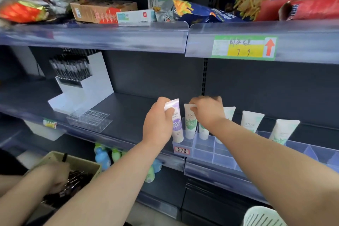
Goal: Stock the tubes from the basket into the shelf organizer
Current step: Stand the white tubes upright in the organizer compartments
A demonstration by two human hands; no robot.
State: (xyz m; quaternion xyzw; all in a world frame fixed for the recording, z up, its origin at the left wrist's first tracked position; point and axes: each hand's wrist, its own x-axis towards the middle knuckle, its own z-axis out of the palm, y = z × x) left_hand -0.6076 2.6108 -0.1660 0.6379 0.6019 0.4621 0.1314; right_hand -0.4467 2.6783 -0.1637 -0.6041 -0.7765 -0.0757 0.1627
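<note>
A: Status of hands at the shelf organizer [205, 149]?

B: Left hand [157, 121] closed on purple tube [177, 124], at organizer's left end compartment. Right hand [207, 111] pinched on crimp of green tube [190, 122], just right of it.

A: Recommended handling?

B: Kept upright, cap down, seated fully before release. Basket [262, 215] below organizer.

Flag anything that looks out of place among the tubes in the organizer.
One purple tube, gripped by the left hand, stands at the left end of the clear organizer; every other tube there is green, including the green tube that the right hand holds.
</note>
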